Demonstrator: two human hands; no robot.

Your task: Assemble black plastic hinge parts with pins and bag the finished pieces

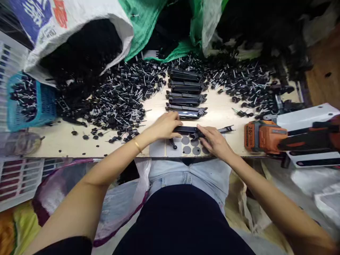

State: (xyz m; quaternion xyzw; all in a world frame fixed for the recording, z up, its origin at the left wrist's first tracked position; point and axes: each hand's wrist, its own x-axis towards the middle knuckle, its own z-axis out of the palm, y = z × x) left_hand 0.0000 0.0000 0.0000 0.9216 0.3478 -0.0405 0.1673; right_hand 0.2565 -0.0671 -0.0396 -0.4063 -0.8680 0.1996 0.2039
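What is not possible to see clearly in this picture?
Head view only:
- Black bar: partly covered by the left hand and right hand; whether the fingers grip or only press is hidden.
- White sack: its contents are too dark.
- Orange power tool: its far end is blurred and cut by the right edge.
- Small pin parts: too small for detail.

We log black bar (189,130) | long, narrow, glossy plastic, a thin arm jutting from its right end | flat, lengthwise along the near edge of the bench (66,143), mid-span | left end under our left hand (166,125), right end under our right hand (215,141)
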